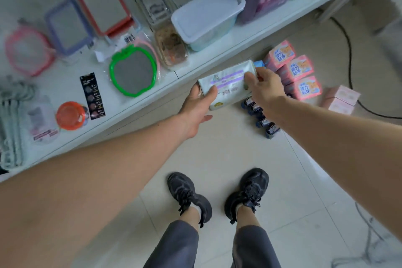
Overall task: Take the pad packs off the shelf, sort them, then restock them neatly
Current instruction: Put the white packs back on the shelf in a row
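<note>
Just off the front edge of the white shelf, above the tiled floor, both hands hold one pale green pad pack with purple stripes. The left hand cups the pack's left end, its thumb lying over the top face and its fingers under it. The right hand pinches the pack's right end, with thumb and fingers curled round the edge. The pack lies roughly level, tilted a little up to the right.

On the floor under the right hand, close to the shelf's base, pink pad packs stand in a row; a line of dark blue packs runs beside them, and pale pink boxes sit further right.

On the shelf lie a green apple-shaped mirror, framed mirrors in pink, purple and red, an orange-lidded jar and a lidded white tub.

The person's black trainers stand on the floor below.
</note>
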### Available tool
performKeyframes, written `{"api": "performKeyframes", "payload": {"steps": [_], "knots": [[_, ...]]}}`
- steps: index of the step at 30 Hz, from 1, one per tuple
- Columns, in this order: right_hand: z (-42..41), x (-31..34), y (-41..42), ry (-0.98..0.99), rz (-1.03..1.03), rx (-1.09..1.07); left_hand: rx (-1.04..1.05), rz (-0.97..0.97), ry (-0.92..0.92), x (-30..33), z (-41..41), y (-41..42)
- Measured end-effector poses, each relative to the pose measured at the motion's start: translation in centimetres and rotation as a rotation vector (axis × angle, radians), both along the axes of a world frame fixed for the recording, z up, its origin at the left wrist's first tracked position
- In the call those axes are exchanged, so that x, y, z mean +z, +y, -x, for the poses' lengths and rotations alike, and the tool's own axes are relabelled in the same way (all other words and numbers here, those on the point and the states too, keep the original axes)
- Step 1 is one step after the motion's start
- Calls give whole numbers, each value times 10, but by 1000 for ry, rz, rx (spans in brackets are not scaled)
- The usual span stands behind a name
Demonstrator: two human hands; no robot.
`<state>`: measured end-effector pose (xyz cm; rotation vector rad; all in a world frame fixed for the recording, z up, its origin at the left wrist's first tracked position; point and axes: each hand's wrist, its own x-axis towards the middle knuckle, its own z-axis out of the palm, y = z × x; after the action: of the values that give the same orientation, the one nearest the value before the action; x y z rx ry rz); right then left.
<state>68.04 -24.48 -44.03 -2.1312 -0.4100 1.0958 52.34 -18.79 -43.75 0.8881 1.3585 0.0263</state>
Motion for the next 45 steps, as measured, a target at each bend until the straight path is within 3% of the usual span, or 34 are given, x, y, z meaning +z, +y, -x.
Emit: {"api": "performKeyframes", "payload": {"steps": [7,11,23,35,45], "knots": [[27,155,-2,-100,-113,50,152,-35,-136,135,28,-14],[49,227,5,-36,-187,72,209,-131,-164,211,50,-16],[113,382,-14,-59,-273,274,409,-256,-195,356,117,-53],[227,461,39,-73,-436,408,521,-404,-253,431,238,-9],[386,457,105,6,-447,433,584,-423,-93,428,403,49]]}}
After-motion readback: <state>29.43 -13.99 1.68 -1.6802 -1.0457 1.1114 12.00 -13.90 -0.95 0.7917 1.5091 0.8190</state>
